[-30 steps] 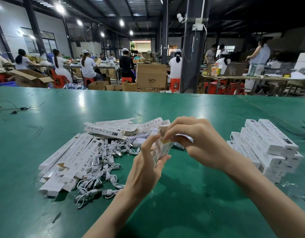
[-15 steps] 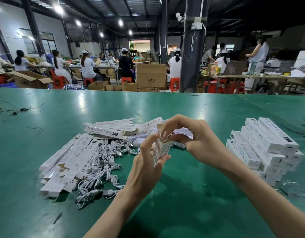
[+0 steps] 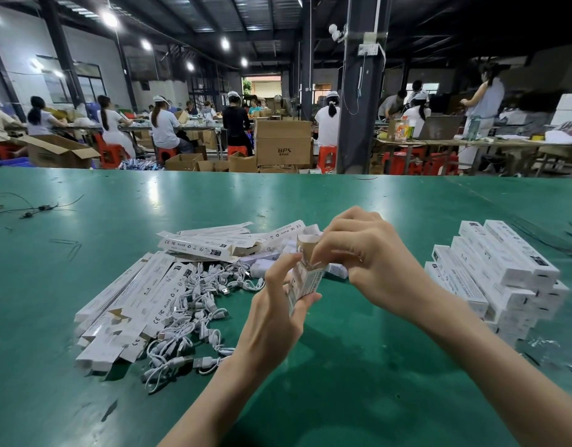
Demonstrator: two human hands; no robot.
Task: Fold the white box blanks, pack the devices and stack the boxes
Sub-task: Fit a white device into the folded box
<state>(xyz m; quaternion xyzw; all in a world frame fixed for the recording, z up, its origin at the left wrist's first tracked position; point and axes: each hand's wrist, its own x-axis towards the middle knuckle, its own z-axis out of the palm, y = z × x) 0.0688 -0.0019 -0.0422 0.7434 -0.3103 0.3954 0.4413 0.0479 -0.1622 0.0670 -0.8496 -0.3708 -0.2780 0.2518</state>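
Observation:
Above the green table (image 3: 342,366) my left hand (image 3: 275,314) grips a long white box (image 3: 305,282) held end-on, thumb and fingers round its body. At the box's far end my right hand (image 3: 371,262) pinches the brown-lined end flap (image 3: 307,245), which stands up open. A heap of flat white box blanks (image 3: 129,304) lies to the left, with more blanks (image 3: 213,243) behind it. Beside the heap is a tangle of short white cables (image 3: 197,311). A stack of closed white boxes (image 3: 497,279) stands at the right.
Thin black wires (image 3: 29,211) lie on the table at the far left, and scraps of clear film (image 3: 542,345) near the stack. Beyond the far table edge are a dark pillar (image 3: 358,91), cardboard cartons (image 3: 283,143) and seated workers on red stools.
My right hand's fingers have worked along the box's end flap, which now stands up more plainly. My left hand keeps its hold on the box. The piles have not moved.

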